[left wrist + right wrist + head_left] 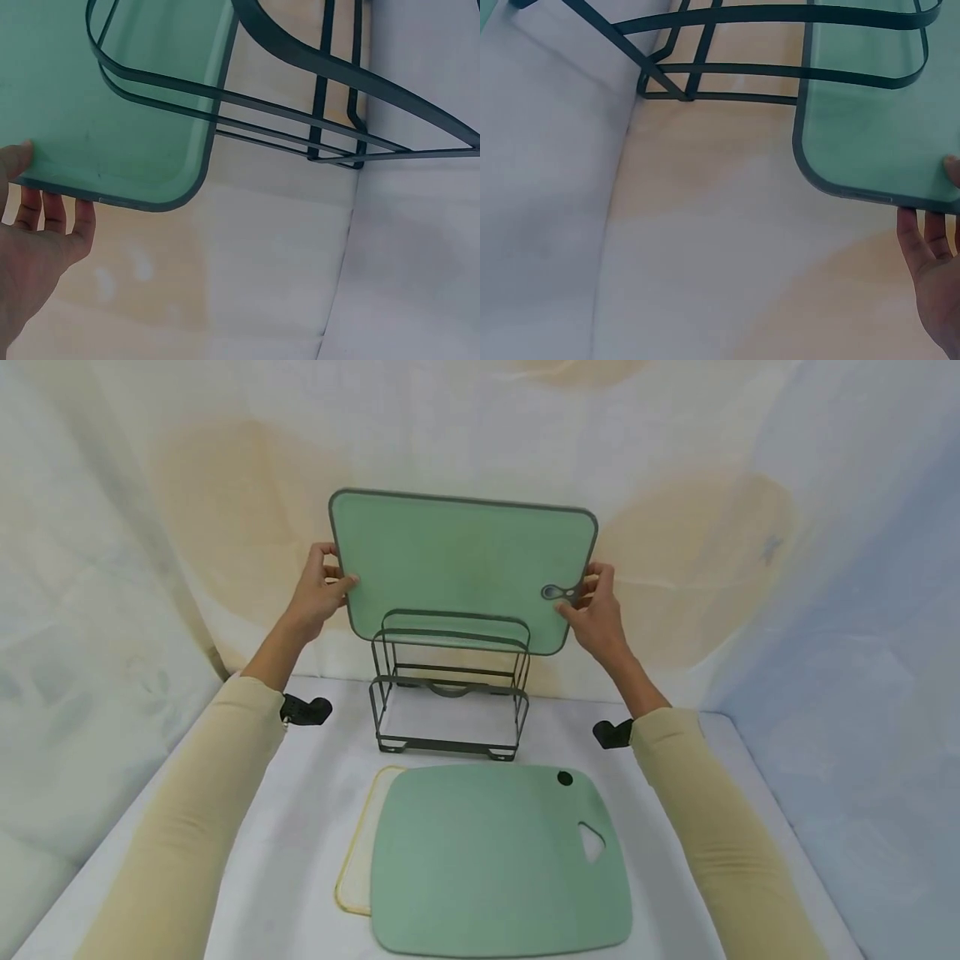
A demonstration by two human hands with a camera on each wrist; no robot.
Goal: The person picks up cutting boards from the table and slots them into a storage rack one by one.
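A white-covered counter (300,827) runs out toward draped cloth walls blotched with pale tan. Flat on it, nearest me, lies a big green board (495,860) with a round hole and a triangular cut-out by its right edge; it overlaps a cream board with a yellow rim (360,852), which peeks out at its left side. Behind these stands a dark wire rack (448,685) of upright loops on a low frame.

Above the rack the person holds a green cutting board with a dark rim (457,568) upright on its long edge, its lower edge down among the tops of the rack's loops; I cannot tell whether it touches the wires. A small grey hanging tab sits near the board's right edge.

Both arms wear cream sleeves with black wrist straps. The left hand (318,589) grips the board's left edge, thumb on the near face and fingers curled behind. The right hand (596,610) grips the right edge just by the tab, in the same way. In the wrist views the board's rounded lower corners hang beside the rack's curved bars
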